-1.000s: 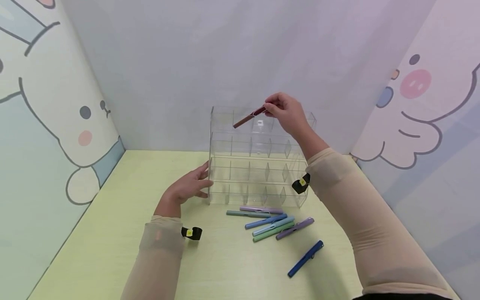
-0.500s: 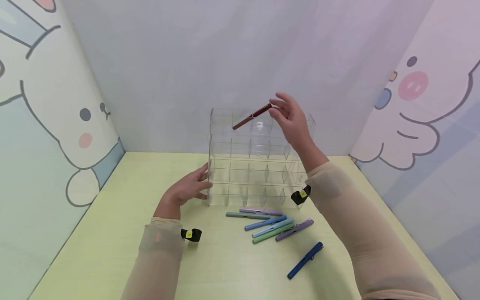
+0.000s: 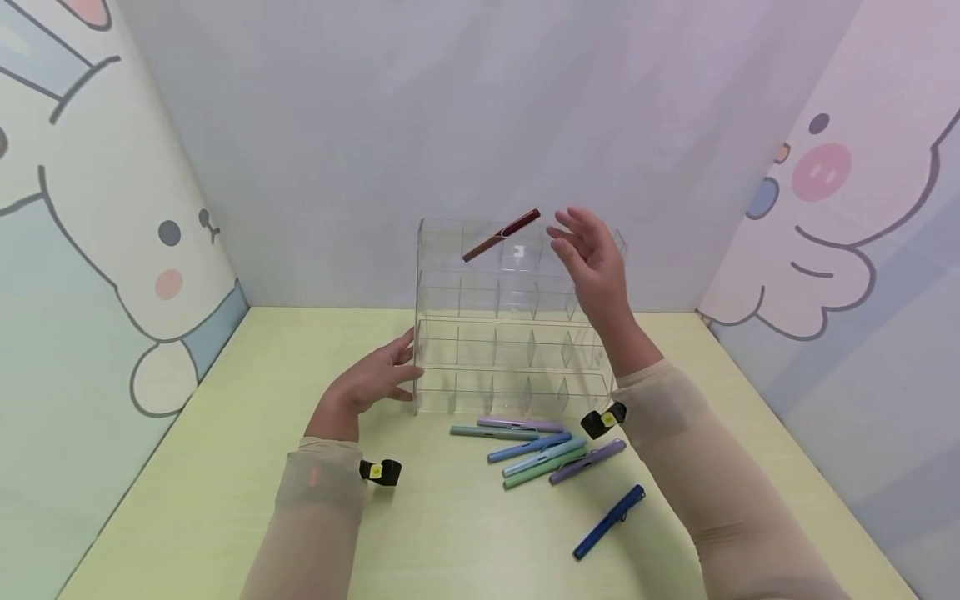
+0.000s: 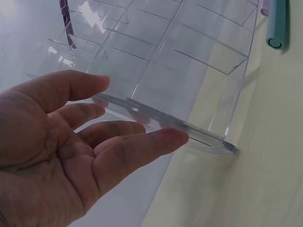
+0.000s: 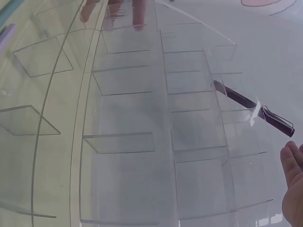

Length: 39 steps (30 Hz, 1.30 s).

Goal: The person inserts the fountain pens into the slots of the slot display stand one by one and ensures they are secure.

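1. My right hand (image 3: 597,265), fingers loose, hovers just right of the red pen (image 3: 501,236);
2. it slants across the clear rack (image 3: 513,320) at the top;
3. my left hand (image 3: 371,379), fingers spread, touches the rack's left side.

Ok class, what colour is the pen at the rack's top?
The pen is dark red, browner lower down; best in the head view.

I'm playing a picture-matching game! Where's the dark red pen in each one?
Head view: the dark red pen is above the middle, slanting across the upper part of the clear rack, left of the right hand.
Left wrist view: the dark red pen is near the top left corner.
Right wrist view: the dark red pen is right of the middle.
Shared landmark: the clear rack, in all three.
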### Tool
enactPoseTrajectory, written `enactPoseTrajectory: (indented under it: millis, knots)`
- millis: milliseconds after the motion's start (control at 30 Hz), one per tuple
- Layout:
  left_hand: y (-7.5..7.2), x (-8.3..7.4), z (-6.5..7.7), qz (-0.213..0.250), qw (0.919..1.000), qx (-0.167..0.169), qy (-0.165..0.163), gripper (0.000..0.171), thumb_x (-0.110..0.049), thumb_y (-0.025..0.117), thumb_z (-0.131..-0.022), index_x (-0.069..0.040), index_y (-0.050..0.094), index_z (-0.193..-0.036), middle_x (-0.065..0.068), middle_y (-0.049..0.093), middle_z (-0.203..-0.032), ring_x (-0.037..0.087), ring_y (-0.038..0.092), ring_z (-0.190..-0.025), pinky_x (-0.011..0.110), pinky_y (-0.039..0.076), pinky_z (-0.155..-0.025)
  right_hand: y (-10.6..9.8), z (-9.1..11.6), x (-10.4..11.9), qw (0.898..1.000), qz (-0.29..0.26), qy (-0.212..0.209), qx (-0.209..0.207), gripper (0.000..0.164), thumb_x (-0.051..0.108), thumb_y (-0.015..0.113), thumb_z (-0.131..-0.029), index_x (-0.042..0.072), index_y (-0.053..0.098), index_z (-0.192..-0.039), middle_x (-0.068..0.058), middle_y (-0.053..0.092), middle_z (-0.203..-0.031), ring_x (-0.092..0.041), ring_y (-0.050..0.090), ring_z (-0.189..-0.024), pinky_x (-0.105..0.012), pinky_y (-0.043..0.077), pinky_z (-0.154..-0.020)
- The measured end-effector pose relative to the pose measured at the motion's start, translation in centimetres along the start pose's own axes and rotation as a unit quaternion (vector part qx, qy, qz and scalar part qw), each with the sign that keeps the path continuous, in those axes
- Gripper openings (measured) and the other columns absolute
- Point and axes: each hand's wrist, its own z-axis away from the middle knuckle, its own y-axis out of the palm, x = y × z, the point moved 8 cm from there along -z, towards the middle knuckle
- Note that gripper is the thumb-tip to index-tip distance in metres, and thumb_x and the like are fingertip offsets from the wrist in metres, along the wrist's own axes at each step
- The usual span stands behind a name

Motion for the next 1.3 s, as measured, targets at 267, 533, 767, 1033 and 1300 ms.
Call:
enactPoseTrajectory:
  millis: [267, 533, 767, 1033, 1300]
  knots:
    - [-0.1, 0.2, -0.1, -0.001, 0.9999, -0.004, -0.009, 0.081, -0.021, 0.056, -0.1, -0.036, 0.001, -0.158, 0.013, 0.013, -0.164, 0.036, 0.036, -0.141, 0.047, 0.053, -0.096, -0.8, 1.6, -0.2, 1.0, -0.026, 0.0, -0.016, 0.045, 0.008, 0.06, -0.097, 0.005, 0.048, -0.14, -0.013, 0.057, -0.138, -0.032, 0.058, -0.124, -0.031, 0.05, -0.102]
    - [-0.1, 0.1, -0.1, 0.005, 1.0, 0.002, -0.003, 0.081, -0.02, 0.055, -0.101, -0.037, 0.0, -0.158, 0.015, 0.012, -0.164, 0.039, 0.036, -0.141, 0.049, 0.052, -0.096, -1.3, 2.8, 0.1, 0.999, -0.038, -0.006, -0.021, 0.044, 0.003, 0.059, -0.097, 0.002, 0.048, -0.139, -0.014, 0.058, -0.136, -0.032, 0.059, -0.123, -0.032, 0.05, -0.101]
    - [-0.2, 0.1, -0.3, 0.004, 1.0, 0.003, 0.004, 0.08, -0.02, 0.054, -0.101, -0.038, 0.002, -0.158, 0.015, 0.01, -0.164, 0.04, 0.035, -0.142, 0.05, 0.052, -0.096, -1.9, 3.7, 0.0, 0.998, -0.059, -0.008, -0.026, 0.043, 0.0, 0.06, -0.096, 0.003, 0.051, -0.137, -0.014, 0.06, -0.135, -0.032, 0.061, -0.121, -0.033, 0.051, -0.1]
    - [-0.2, 0.1, -0.1, 0.003, 1.0, 0.001, -0.004, 0.079, -0.017, 0.053, -0.101, -0.037, 0.001, -0.158, 0.015, 0.009, -0.165, 0.04, 0.035, -0.141, 0.05, 0.052, -0.096, -2.5, 5.1, 0.2, 0.997, -0.058, -0.027, -0.033, 0.042, 0.0, 0.058, -0.096, -0.006, 0.047, -0.137, -0.022, 0.058, -0.133, -0.038, 0.059, -0.119, -0.034, 0.052, -0.098]
    - [0.2, 0.1, -0.2, 0.015, 0.9998, 0.009, -0.003, 0.079, -0.015, 0.052, -0.102, -0.035, 0.0, -0.158, 0.015, 0.008, -0.165, 0.04, 0.033, -0.142, 0.051, 0.052, -0.097, -3.6, 7.3, -0.4, 0.996, -0.076, -0.016, -0.048, 0.041, -0.004, 0.056, -0.096, -0.004, 0.049, -0.136, -0.029, 0.055, -0.134, -0.035, 0.061, -0.119, -0.036, 0.051, -0.099]
